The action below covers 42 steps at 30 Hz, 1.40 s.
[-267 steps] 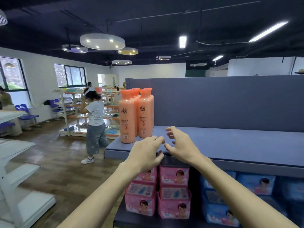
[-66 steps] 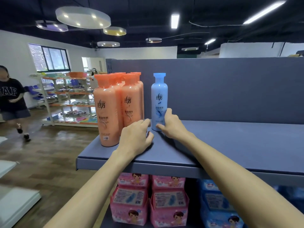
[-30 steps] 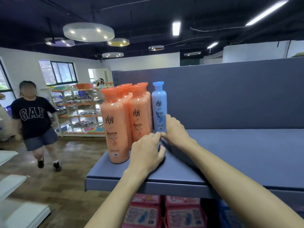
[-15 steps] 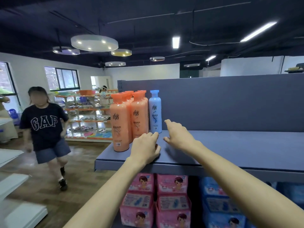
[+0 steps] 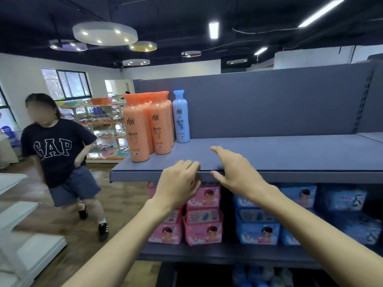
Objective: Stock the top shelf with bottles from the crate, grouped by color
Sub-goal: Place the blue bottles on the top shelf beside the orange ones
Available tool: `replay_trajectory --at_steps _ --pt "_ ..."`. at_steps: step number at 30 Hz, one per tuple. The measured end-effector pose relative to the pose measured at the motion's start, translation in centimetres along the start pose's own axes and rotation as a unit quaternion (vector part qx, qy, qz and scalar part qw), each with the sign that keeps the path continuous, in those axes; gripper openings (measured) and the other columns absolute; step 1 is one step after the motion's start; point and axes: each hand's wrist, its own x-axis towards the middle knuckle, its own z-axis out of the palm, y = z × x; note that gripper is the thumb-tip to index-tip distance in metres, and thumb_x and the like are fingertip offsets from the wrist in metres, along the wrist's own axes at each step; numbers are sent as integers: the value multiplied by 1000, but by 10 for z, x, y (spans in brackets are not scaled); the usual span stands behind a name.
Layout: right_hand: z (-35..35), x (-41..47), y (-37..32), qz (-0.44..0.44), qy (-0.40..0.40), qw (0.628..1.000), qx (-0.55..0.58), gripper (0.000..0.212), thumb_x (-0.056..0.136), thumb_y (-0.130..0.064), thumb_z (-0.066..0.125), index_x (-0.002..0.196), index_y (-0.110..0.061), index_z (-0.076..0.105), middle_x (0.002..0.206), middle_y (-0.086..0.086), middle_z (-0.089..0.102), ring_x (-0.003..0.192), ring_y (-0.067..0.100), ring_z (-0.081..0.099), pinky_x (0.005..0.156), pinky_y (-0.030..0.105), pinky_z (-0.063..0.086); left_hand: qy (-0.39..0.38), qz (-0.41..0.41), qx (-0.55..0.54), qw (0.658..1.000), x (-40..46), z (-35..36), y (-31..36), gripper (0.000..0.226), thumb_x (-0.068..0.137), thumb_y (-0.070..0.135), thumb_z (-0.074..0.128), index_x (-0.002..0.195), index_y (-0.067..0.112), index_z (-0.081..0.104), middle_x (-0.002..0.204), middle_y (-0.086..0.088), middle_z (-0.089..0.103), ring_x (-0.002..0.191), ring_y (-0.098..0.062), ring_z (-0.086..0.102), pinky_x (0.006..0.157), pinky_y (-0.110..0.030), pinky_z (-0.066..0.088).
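Several orange bottles (image 5: 145, 125) stand grouped at the left end of the grey-blue top shelf (image 5: 290, 150). A light blue bottle (image 5: 181, 117) stands upright just right of them, near the back panel. My left hand (image 5: 178, 183) hovers at the shelf's front edge, fingers loosely bent, holding nothing. My right hand (image 5: 234, 168) is beside it over the edge, fingers spread and relaxed, also holding nothing. Both hands are well in front of the bottles. The crate is out of view.
A person in a dark T-shirt (image 5: 58, 154) walks in the aisle to the left. Pink packs (image 5: 203, 216) and blue packs (image 5: 261, 220) fill the lower shelf. White shelving (image 5: 20, 235) stands at the far left. Most of the top shelf right of the bottles is bare.
Both hands have pulled back from the blue bottle to the shelf's front edge. The person on the left has walked closer.
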Motion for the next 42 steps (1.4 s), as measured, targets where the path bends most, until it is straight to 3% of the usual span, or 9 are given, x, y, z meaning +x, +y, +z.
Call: replay_trajectory --at_steps 6,9,11,21,26,32,36,40,42 --pt "50 -94 36 -54 23 998 -34 53 84 -27 70 133 -12 55 124 3 62 111 24 61 81 38 57 -104 22 -45 993 -60 48 56 30 74 34 54 98 16 58 78 3 57 70 -22 59 45 -31 43" --pt "85 -136 59 17 -53 998 -24 61 88 -31 65 142 -12 45 138 3 54 125 24 52 95 38 50 -193 11 -67 979 -97 83 81 40 67 30 73 102 15 60 82 1 59 73 -24 63 46 -31 44" --pt "109 -165 76 66 -116 991 -31 64 90 -34 62 145 -12 39 140 6 50 127 26 48 101 39 45 -244 -12 -90 966 -121 102 97 42 68 30 72 105 17 59 87 0 61 79 -26 65 50 -33 47" --pt "199 -266 125 239 -322 916 -21 52 91 -33 60 134 -10 40 126 12 53 115 34 53 84 39 47 -457 -68 -181 868 -212 165 147 55 89 32 50 142 22 40 135 -5 50 115 -28 55 81 -41 53" --pt "234 -283 131 286 -356 890 -9 51 90 -33 61 131 -10 42 127 11 54 114 33 54 83 39 47 -494 -88 -174 848 -230 187 152 55 91 32 50 143 22 38 130 -7 51 110 -30 56 76 -39 52" --pt "268 -263 135 305 -331 893 25 56 90 -26 64 138 -10 40 133 13 51 119 34 53 88 40 46 -531 -89 -171 825 -235 218 150 55 89 32 52 142 22 39 127 -8 52 110 -31 56 77 -39 52" --pt "298 -240 142 312 -323 893 38 56 88 -9 59 140 -8 39 137 13 47 119 37 51 87 42 46 -541 -113 -176 815 -237 238 147 59 89 29 53 144 22 35 134 -10 46 112 -33 54 76 -41 53" --pt "320 -228 147 313 -355 881 -6 58 91 -3 52 146 -14 36 136 11 47 121 33 52 87 40 47 -547 -111 -173 811 -243 252 145 65 92 27 52 151 25 24 139 -12 41 115 -33 51 75 -41 53" --pt "328 -229 145 318 -356 878 -36 54 93 -5 50 145 -15 38 135 10 47 118 32 55 84 39 48 -534 -90 -163 825 -246 261 144 69 91 27 53 152 26 22 140 -11 42 119 -31 48 84 -40 50"
